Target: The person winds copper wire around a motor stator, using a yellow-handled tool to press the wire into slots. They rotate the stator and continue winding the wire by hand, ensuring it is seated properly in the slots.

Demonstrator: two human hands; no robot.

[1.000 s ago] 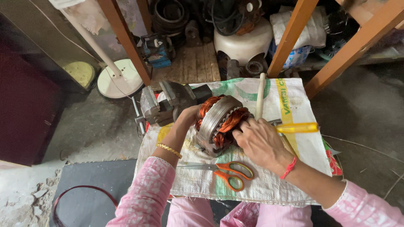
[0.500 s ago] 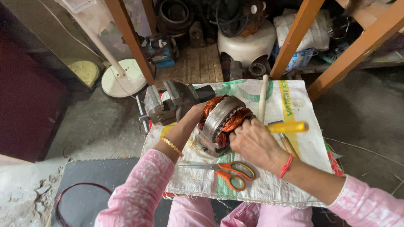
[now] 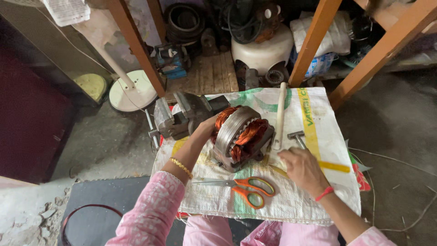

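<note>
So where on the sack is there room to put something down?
Bare sack lies right of the white stick, and along the near edge right of the scissors. It's crowded by the motor and vise.

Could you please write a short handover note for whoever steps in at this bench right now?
Left hand: steadies the motor stator, copper windings showing, propped on edge on the woven sack.
Right hand: rests on the yellow-handled tool lying to the right of the stator; grip unclear.
Nearby: orange scissors lie untouched in front, a white stick behind, a bench vise at the left edge.
Done: stator is out and held.
Left: any work on the windings.
</note>
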